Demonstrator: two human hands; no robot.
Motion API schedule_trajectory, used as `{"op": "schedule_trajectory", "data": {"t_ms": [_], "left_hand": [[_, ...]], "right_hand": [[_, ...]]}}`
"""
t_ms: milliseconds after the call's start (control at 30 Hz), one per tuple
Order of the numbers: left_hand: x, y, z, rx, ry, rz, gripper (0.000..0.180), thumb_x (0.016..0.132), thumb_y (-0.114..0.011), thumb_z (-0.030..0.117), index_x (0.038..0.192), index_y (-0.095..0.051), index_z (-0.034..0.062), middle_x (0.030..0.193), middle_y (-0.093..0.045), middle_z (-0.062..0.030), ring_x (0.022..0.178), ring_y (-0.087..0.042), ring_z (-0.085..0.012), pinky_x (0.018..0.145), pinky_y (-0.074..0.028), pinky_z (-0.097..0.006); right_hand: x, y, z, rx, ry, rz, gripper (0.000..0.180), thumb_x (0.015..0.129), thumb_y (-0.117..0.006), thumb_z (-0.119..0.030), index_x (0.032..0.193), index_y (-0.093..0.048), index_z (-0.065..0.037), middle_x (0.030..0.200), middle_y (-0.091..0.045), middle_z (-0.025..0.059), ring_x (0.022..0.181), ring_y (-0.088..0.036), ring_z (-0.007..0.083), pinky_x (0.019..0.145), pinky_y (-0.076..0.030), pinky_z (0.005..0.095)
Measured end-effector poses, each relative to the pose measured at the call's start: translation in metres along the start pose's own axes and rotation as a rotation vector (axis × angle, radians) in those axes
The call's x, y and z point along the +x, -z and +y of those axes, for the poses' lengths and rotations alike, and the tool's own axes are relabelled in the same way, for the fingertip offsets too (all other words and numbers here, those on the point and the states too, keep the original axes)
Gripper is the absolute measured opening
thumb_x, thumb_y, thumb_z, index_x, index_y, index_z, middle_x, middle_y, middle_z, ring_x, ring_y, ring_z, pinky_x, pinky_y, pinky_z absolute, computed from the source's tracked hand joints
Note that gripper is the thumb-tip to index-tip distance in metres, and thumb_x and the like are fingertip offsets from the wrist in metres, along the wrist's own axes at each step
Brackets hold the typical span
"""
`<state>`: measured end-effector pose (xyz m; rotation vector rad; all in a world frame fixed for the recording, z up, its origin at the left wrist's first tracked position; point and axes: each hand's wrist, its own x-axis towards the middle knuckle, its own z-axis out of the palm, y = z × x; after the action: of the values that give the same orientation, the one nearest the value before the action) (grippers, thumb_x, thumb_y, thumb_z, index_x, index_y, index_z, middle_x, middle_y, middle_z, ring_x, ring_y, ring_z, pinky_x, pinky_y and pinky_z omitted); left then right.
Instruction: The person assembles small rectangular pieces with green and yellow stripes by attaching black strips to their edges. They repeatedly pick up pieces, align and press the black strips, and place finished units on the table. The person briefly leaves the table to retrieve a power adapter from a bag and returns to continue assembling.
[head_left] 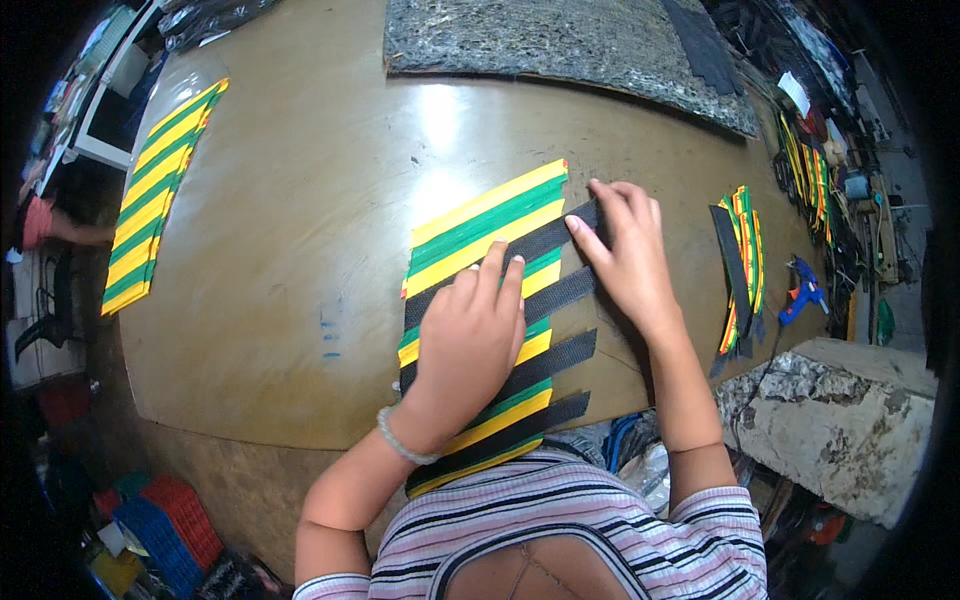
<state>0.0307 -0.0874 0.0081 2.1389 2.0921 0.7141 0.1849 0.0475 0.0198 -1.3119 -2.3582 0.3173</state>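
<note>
Left hand: my left hand [470, 335] lies flat and loosely spread, gripping nothing, palm pressing the striped panel [480, 250] onto the worktop [300, 300], apparently to keep it from sliding.
Right hand: my right hand [625, 250] is open, fingers extended, fingertips bearing on the end of the top black strap [545, 240]; it seems to be pressing that strap into place rather than grasping it.
Panel: yellow-and-green, at the worktop's near edge, centre, crossed by four black straps overhanging its right side.
Left edge: a second striped panel [160, 190] lies well apart.
Right edge: a stack of striped pieces [745, 260], then a blue glue gun [800, 290].
Far edge: a grey mat [560, 40].
</note>
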Motion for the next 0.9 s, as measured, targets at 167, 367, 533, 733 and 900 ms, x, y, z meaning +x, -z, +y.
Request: {"op": "schedule_trajectory", "data": {"t_ms": [167, 367, 533, 733, 900], "left_hand": [[0.013, 0.029, -0.061, -0.316, -0.022, -0.27, 0.042, 0.084, -0.071, 0.021, 0.125, -0.064, 0.0145, 0.129, -0.059, -0.0107, 0.114, -0.056, -0.0295, 0.098, -0.045, -0.038], [0.049, 0.02, -0.103, -0.201, -0.222, -0.174, 0.068, 0.074, -0.079, 0.047, 0.136, -0.057, 0.0265, 0.148, -0.042, -0.0116, 0.145, -0.026, -0.0407, 0.118, -0.01, -0.063], [0.047, 0.015, -0.107, -0.191, -0.281, -0.205, 0.066, 0.078, -0.075, 0.049, 0.138, -0.055, 0.0305, 0.153, -0.036, -0.0099, 0.149, -0.018, -0.0382, 0.115, -0.004, -0.069], [0.041, 0.009, -0.112, -0.265, -0.298, -0.13, 0.055, 0.083, -0.071, 0.042, 0.134, -0.057, 0.0295, 0.151, -0.039, -0.0079, 0.15, -0.021, -0.0332, 0.113, -0.006, -0.072], [0.04, 0.004, -0.113, -0.279, -0.302, -0.121, 0.049, 0.082, -0.072, 0.044, 0.128, -0.063, 0.0287, 0.149, -0.042, -0.0073, 0.148, -0.023, -0.032, 0.113, -0.006, -0.073]], "right_hand": [[-0.001, -0.002, 0.012, 0.409, -0.255, -0.218, 0.034, 0.083, -0.078, -0.021, 0.104, -0.064, 0.002, 0.09, -0.061, 0.0138, 0.079, -0.059, 0.0266, 0.075, -0.051, 0.0363], [0.001, -0.005, -0.026, 0.352, -0.03, -0.065, 0.019, 0.082, -0.072, -0.001, 0.098, -0.062, 0.001, 0.088, -0.063, 0.011, 0.074, -0.062, 0.022, 0.068, -0.051, 0.0317], [-0.033, 0.018, -0.084, 0.655, 0.654, -0.497, 0.034, 0.068, -0.063, 0.006, 0.101, -0.067, -0.001, 0.1, -0.064, 0.0148, 0.096, -0.064, 0.0306, 0.081, -0.053, 0.0388], [-0.02, 0.015, -0.036, 0.52, -0.236, 0.016, 0.009, 0.091, -0.068, -0.006, 0.098, -0.069, 0.001, 0.088, -0.067, 0.0042, 0.078, -0.061, 0.0105, 0.071, -0.05, 0.0248], [-0.009, -0.013, 0.008, 0.489, -0.314, -0.009, 0.014, 0.092, -0.07, -0.01, 0.096, -0.069, 0.003, 0.085, -0.066, 0.0016, 0.074, -0.057, 0.0053, 0.068, -0.047, 0.0211]]}}
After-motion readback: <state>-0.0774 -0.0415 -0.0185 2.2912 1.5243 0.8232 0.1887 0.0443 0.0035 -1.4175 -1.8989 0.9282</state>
